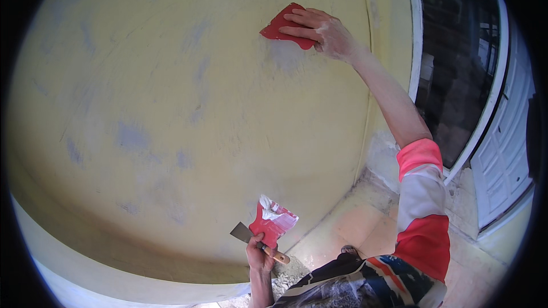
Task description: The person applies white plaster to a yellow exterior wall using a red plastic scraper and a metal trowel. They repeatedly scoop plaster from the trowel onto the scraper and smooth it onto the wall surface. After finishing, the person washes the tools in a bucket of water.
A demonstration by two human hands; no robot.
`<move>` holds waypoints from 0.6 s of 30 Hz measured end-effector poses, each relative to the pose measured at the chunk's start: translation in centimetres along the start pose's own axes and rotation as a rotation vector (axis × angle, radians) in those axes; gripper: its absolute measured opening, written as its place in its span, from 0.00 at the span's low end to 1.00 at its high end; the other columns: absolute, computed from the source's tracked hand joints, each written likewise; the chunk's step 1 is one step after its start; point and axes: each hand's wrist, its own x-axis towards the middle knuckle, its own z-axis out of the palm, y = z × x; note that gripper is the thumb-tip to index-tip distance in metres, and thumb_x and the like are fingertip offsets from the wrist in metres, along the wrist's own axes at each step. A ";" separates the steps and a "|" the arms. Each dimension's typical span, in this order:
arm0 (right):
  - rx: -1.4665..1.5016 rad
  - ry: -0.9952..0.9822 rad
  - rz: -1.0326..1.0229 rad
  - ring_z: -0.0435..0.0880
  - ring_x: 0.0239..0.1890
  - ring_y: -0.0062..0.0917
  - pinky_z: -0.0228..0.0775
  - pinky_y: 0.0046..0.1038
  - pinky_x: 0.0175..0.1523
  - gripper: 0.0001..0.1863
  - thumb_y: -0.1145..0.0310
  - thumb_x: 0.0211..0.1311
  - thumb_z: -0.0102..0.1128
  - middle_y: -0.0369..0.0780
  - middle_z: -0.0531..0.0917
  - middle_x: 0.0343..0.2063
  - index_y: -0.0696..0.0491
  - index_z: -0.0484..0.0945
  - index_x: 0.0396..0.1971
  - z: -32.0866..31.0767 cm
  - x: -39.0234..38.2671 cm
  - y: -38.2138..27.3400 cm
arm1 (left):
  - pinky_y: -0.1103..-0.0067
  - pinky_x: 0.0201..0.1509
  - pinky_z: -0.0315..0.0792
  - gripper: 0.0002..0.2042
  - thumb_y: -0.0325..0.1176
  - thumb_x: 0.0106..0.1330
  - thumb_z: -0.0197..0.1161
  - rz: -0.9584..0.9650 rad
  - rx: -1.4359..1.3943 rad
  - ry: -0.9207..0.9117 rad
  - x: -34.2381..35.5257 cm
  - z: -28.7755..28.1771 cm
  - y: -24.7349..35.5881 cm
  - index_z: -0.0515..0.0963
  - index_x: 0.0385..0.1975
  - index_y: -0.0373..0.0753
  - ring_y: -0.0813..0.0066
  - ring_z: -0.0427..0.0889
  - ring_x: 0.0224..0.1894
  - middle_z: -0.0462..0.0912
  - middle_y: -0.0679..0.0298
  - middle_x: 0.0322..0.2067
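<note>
One flat red plastic spreader (pixel 282 27) gripped by right hand (pixel 334 37) against yellow wall (pixel 171 80); left hand (pixel 259 255) holds white-smeared red spreader (pixel 266 230), wooden-handled metal scraper (pixel 242 231). Even pressure advisable.

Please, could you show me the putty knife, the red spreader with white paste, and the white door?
Putty knife (pixel 242 231): head view, on its metal blade.
Red spreader with white paste (pixel 273 226): head view, on its flat face.
White door (pixel 502 154): head view, on its panelled face.

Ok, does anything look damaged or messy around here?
Yes. Purplish-grey patches mar the yellow wall, breaking its even colour. Pale, crumbly debris shows low in view, just below the wooden-handled scraper, looking untidy, though its source isn't visible.
</note>
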 end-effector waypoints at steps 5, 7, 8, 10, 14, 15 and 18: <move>0.010 -0.053 0.045 0.72 0.65 0.33 0.66 0.40 0.69 0.40 0.72 0.41 0.74 0.35 0.75 0.62 0.36 0.74 0.60 0.3 -6.0 -1.6 | 0.78 0.14 0.71 0.13 0.32 0.64 0.53 0.002 0.005 0.008 0.0 -1.0 0.0 0.72 0.43 0.31 0.67 0.76 0.15 0.82 0.55 0.30; 0.025 0.027 0.124 0.73 0.64 0.34 0.67 0.39 0.68 0.38 0.73 0.43 0.72 0.36 0.76 0.61 0.37 0.75 0.60 1.2 -7.6 -3.6 | 0.78 0.14 0.71 0.13 0.32 0.64 0.53 -0.012 0.005 -0.016 0.1 -1.3 0.1 0.72 0.43 0.31 0.67 0.76 0.15 0.82 0.55 0.30; 0.047 0.067 0.192 0.73 0.64 0.34 0.67 0.38 0.68 0.38 0.74 0.43 0.71 0.35 0.76 0.61 0.37 0.75 0.60 2.6 -8.5 -4.8 | 0.78 0.14 0.71 0.13 0.32 0.64 0.53 -0.011 0.009 -0.014 0.2 -1.4 0.1 0.72 0.44 0.31 0.67 0.76 0.15 0.82 0.55 0.30; 0.078 0.144 0.342 0.76 0.60 0.35 0.70 0.37 0.65 0.37 0.76 0.45 0.69 0.36 0.77 0.60 0.37 0.75 0.60 4.6 -10.7 -8.3 | 0.78 0.14 0.71 0.13 0.32 0.64 0.53 -0.034 0.013 -0.013 0.4 -1.1 -0.2 0.72 0.44 0.31 0.67 0.76 0.15 0.82 0.55 0.30; 0.451 0.118 0.785 0.85 0.45 0.34 0.79 0.35 0.50 0.27 0.76 0.53 0.62 0.41 0.83 0.51 0.46 0.78 0.56 4.2 -8.8 -18.2 | 0.78 0.13 0.70 0.14 0.32 0.64 0.53 -0.045 0.012 -0.003 0.4 -0.3 0.1 0.72 0.45 0.31 0.67 0.75 0.15 0.82 0.55 0.30; 0.679 0.075 0.962 0.86 0.43 0.33 0.80 0.35 0.47 0.24 0.76 0.55 0.60 0.42 0.83 0.48 0.49 0.78 0.54 3.7 -8.1 -18.3 | 0.78 0.13 0.70 0.14 0.32 0.64 0.53 -0.037 0.016 0.004 0.0 -0.5 0.5 0.72 0.45 0.31 0.67 0.75 0.15 0.82 0.54 0.30; 1.461 0.417 1.363 0.86 0.38 0.29 0.86 0.34 0.37 0.14 0.77 0.59 0.52 0.43 0.82 0.36 0.63 0.75 0.45 1.0 -4.9 -16.2 | 0.79 0.13 0.69 0.14 0.32 0.64 0.52 -0.047 0.014 0.011 0.0 -0.9 0.8 0.71 0.45 0.30 0.67 0.74 0.14 0.82 0.54 0.31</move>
